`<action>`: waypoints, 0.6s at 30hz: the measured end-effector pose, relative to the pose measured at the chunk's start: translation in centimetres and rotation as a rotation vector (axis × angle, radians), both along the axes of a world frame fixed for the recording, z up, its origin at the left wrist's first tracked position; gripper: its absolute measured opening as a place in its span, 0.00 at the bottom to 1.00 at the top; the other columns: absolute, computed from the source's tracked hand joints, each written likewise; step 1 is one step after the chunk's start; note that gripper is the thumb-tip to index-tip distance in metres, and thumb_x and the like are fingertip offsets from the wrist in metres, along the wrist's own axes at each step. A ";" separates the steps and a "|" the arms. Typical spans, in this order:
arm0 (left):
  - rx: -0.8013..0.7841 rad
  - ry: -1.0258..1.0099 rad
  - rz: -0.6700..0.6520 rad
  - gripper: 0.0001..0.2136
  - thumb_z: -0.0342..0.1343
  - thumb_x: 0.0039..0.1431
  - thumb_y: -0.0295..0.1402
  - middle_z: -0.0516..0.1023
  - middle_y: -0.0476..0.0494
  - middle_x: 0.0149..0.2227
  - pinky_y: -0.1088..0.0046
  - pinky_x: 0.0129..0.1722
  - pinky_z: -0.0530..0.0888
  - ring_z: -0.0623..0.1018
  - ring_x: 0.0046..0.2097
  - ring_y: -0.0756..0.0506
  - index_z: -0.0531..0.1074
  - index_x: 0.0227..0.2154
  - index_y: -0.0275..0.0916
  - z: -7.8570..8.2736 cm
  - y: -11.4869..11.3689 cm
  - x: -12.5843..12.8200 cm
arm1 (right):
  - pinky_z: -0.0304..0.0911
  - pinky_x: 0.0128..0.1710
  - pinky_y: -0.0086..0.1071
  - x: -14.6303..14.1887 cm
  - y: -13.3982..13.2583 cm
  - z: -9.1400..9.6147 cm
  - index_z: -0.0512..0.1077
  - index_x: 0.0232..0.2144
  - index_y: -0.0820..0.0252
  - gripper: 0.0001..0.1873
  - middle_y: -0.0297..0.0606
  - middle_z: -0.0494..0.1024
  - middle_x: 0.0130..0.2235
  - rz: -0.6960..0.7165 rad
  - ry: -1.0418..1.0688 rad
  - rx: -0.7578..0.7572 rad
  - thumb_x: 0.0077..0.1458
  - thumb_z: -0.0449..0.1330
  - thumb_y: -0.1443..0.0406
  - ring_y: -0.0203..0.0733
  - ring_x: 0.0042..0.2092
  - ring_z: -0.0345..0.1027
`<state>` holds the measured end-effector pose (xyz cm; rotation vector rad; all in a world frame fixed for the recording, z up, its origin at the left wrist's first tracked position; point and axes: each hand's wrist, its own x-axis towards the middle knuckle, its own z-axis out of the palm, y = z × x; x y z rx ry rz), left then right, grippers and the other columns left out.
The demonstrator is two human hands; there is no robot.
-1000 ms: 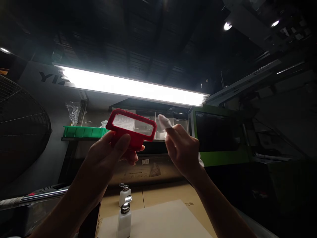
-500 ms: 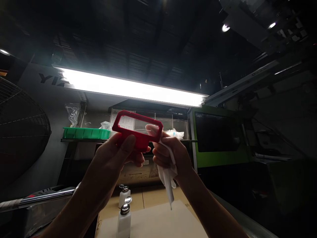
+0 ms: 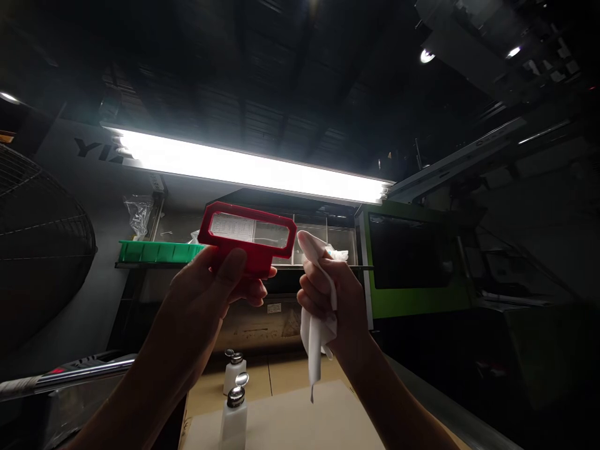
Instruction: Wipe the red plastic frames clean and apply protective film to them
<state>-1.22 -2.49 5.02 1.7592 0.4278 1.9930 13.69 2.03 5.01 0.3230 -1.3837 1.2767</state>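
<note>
"Where do I begin?"

"With the tube light [image 3: 253,169], glowing above the shelf [image 3: 356,268]. I'd angle each face until blemishes catch its shine."

"And underneath?"

"The cardboard sheet [image 3: 300,415] lies below the hands, probably a kind landing if a grip slips."

"How are the hands?"

"The left hand [image 3: 210,281] pinches the red plastic frame [image 3: 255,259] by its lower tab, thumb in front, fingers behind, holding it up before the shelf. That's a sound grip, since most of the window's rim is free. The right hand [image 3: 344,294] curls its lower fingers around the white cloth [image 3: 319,334], index finger extended under it."

"Is it touching?"

"It looks just apart: the wrapped tip is beside the frame's right end. I'd press lightly with that padded finger, brace the tab against the push, and keep the cloth's hanging tail clear."

"The nearer dispenser bottle [image 3: 234,425]?"

"Upright, silver lid tipped up, so mind the left forearm. Whether the cloth is damp, I can't tell."

"Smallest thing?"

"The window's cut corners. They likely call for a clean fold and a slow turn."
</note>
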 end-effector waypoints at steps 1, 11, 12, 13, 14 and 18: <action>0.008 -0.007 -0.006 0.09 0.59 0.53 0.40 0.76 0.53 0.22 0.80 0.25 0.72 0.74 0.24 0.52 0.73 0.29 0.39 0.0 0.0 0.0 | 0.38 0.10 0.19 -0.1 0.1 0.0 0.70 0.39 0.62 0.14 0.21 0.55 0.15 -0.004 -0.015 0.005 0.48 0.52 0.68 0.25 0.15 0.35; -0.023 0.008 -0.019 0.09 0.60 0.52 0.40 0.77 0.53 0.23 0.79 0.26 0.73 0.74 0.24 0.52 0.73 0.28 0.39 -0.3 -0.1 0.4 | 0.38 0.10 0.19 -1.0 0.2 0.7 0.70 0.42 0.62 0.17 0.20 0.54 0.15 0.161 -0.147 0.085 0.49 0.51 0.66 0.26 0.15 0.34; -0.014 0.007 -0.017 0.09 0.60 0.52 0.40 0.77 0.53 0.23 0.79 0.26 0.73 0.74 0.24 0.52 0.73 0.28 0.40 -0.3 -0.1 0.4 | 0.38 0.10 0.19 -1.1 0.2 0.7 0.70 0.40 0.61 0.16 0.20 0.53 0.14 0.169 -0.124 0.086 0.49 0.51 0.66 0.26 0.15 0.34; -0.005 0.006 -0.011 0.09 0.60 0.52 0.41 0.77 0.52 0.23 0.79 0.26 0.73 0.74 0.24 0.52 0.73 0.28 0.39 -0.3 -0.1 0.4 | 0.38 0.10 0.19 -1.1 0.2 0.7 0.70 0.37 0.61 0.13 0.20 0.53 0.14 0.171 -0.097 0.083 0.48 0.51 0.67 0.26 0.14 0.34; -0.001 0.005 -0.006 0.10 0.60 0.52 0.41 0.77 0.52 0.23 0.79 0.26 0.73 0.74 0.24 0.52 0.73 0.28 0.39 -0.2 -0.1 0.3 | 0.38 0.10 0.19 -1.2 0.2 0.6 0.70 0.34 0.60 0.10 0.20 0.53 0.15 0.164 -0.067 0.078 0.48 0.51 0.67 0.26 0.14 0.34; 0.031 -0.033 0.012 0.09 0.59 0.54 0.39 0.78 0.52 0.24 0.80 0.27 0.73 0.75 0.25 0.53 0.73 0.29 0.39 0.1 -0.1 0.0 | 0.39 0.11 0.19 -1.0 0.0 0.3 0.69 0.32 0.59 0.08 0.22 0.55 0.15 0.071 0.040 0.059 0.49 0.51 0.69 0.25 0.15 0.36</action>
